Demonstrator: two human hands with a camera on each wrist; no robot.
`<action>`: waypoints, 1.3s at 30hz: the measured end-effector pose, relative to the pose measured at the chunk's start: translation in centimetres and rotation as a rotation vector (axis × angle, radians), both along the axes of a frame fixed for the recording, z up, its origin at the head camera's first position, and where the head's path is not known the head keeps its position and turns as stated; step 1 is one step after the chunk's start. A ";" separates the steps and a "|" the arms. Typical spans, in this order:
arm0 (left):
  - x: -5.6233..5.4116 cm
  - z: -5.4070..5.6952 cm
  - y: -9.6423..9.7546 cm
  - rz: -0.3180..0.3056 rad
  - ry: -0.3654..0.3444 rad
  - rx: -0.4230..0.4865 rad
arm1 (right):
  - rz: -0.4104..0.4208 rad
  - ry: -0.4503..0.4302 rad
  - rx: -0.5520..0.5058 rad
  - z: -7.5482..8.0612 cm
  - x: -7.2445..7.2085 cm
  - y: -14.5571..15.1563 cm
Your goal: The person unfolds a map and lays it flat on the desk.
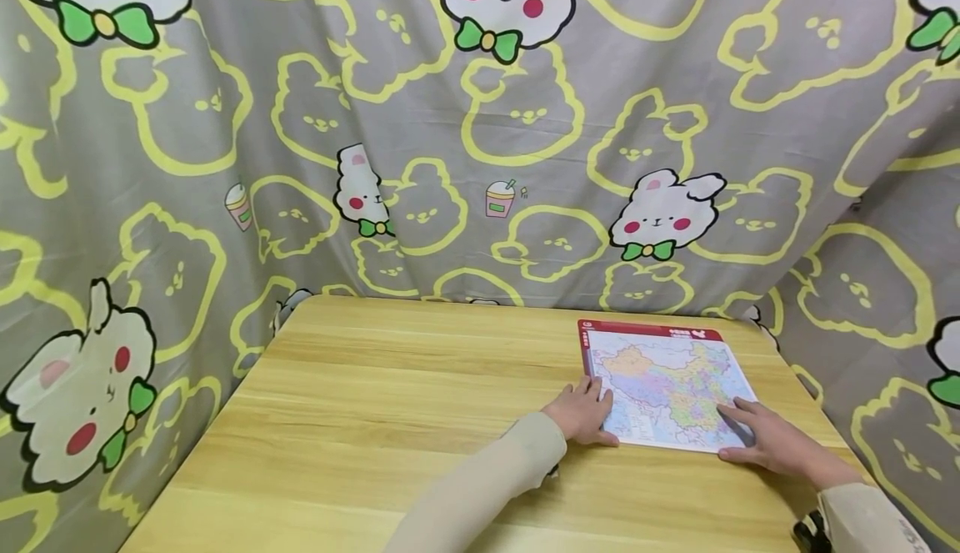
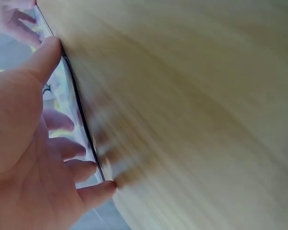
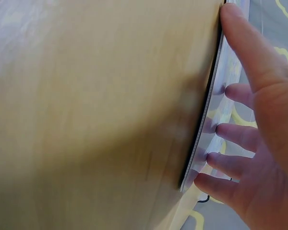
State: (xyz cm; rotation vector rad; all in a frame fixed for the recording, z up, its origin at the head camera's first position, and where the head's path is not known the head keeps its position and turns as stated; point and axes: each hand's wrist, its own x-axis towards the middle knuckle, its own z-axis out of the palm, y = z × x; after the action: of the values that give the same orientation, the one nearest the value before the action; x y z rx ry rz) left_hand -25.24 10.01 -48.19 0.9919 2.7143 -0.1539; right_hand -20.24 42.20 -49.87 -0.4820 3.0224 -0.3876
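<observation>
A map (image 1: 660,382), thin and flat with a red top band and pastel-coloured regions, lies on the wooden table toward the right. At its lower left corner my left hand (image 1: 579,414) touches the sheet with spread fingers, the thumb near the front edge. My right hand (image 1: 776,440) rests its fingertips on the lower right part, its thumb also by the front edge. From the left wrist, the fingers (image 2: 81,170) lie along the map's dark edge. The right wrist view has fingertips (image 3: 213,128) on the glossy map surface (image 3: 212,112), which reflects them.
The wooden table (image 1: 360,419) extends to the left of the map. A grey curtain (image 1: 420,119) with yellow outlines and white cartoon animals hangs behind the table and along both sides. A black wrist device (image 1: 812,532) shows by the right sleeve.
</observation>
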 end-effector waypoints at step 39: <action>0.5 0.5 -3.8 -0.002 -0.051 -0.056 | 0.071 -0.006 0.020 1.0 0.6 -4.5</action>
State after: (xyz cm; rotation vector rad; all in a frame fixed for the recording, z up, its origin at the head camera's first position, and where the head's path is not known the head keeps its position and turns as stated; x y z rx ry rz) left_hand -24.76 6.19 -47.74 0.9697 2.6476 -0.2017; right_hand -19.60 37.73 -48.90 -0.5837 2.9899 -0.3529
